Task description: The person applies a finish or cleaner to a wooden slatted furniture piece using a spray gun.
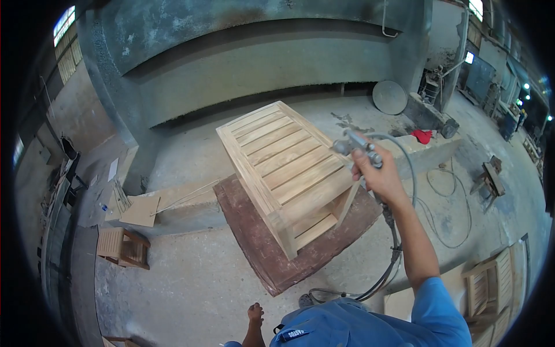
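Nearest me, a bare foot (255, 314) rests on the dusty floor (191, 289) beside a blue shirt (370, 324). From there an arm stretches up, and the right hand (378, 176) has its fingers curled tight round the grip of a spray gun (357, 144), nozzle turned left toward the slatted wooden table (283, 156). The left hand is out of sight. A hose (393, 254) drops from the gun and loops along the floor. The table stands mid-room on a reddish-brown platform (260, 254), with the gun just beside its right edge. I judge the tabletop is being sprayed, though no mist shows. A next pass calls for a steady sweep across the slats, hose kept off the wood. Farther right lies a red cloth (422, 136), and a round disc (389, 97) leans beyond it.
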`<action>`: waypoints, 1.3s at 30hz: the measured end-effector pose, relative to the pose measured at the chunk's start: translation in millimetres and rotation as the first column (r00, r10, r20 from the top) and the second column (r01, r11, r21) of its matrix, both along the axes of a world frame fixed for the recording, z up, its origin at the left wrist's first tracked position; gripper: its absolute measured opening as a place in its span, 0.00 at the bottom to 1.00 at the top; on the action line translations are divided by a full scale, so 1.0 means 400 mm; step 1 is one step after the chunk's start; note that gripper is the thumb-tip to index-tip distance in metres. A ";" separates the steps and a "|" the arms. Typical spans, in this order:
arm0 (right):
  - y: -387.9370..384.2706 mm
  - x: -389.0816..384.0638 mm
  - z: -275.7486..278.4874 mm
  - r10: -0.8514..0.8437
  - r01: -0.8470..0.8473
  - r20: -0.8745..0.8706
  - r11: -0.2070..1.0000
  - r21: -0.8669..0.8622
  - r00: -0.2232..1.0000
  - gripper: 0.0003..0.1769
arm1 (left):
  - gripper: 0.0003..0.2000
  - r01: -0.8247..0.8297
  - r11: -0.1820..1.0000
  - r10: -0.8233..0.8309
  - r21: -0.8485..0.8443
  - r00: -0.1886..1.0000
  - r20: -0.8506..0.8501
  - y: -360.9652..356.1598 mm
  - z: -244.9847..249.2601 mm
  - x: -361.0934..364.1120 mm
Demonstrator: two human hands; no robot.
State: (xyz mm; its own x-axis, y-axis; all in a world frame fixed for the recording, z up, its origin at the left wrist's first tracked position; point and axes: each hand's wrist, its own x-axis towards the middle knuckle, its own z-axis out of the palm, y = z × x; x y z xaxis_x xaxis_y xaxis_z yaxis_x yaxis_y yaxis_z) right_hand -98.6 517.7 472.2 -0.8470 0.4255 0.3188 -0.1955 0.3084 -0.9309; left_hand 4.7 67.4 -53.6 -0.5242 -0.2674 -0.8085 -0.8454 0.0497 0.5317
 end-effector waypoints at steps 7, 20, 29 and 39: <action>-0.176 -0.079 0.016 0.426 -0.428 -0.043 0.901 -0.069 0.904 0.27 | 0.14 -0.084 0.996 0.085 0.013 0.993 -0.087 -0.029 -0.006 0.010; 0.036 -0.213 0.005 -0.011 0.010 0.043 1.000 0.028 0.999 0.29 | 0.28 0.021 0.999 -0.018 -0.027 0.995 0.102 -0.094 -0.167 0.146; 0.091 -0.391 0.071 0.040 -0.039 -0.013 0.997 0.060 0.999 0.30 | 0.29 -0.222 0.974 0.224 0.032 0.965 -0.136 0.076 0.022 0.090; -0.088 -0.484 0.078 0.443 -0.444 0.025 0.896 0.027 0.896 0.31 | 0.16 -0.423 0.905 0.425 0.052 0.902 -0.072 0.149 -0.203 0.264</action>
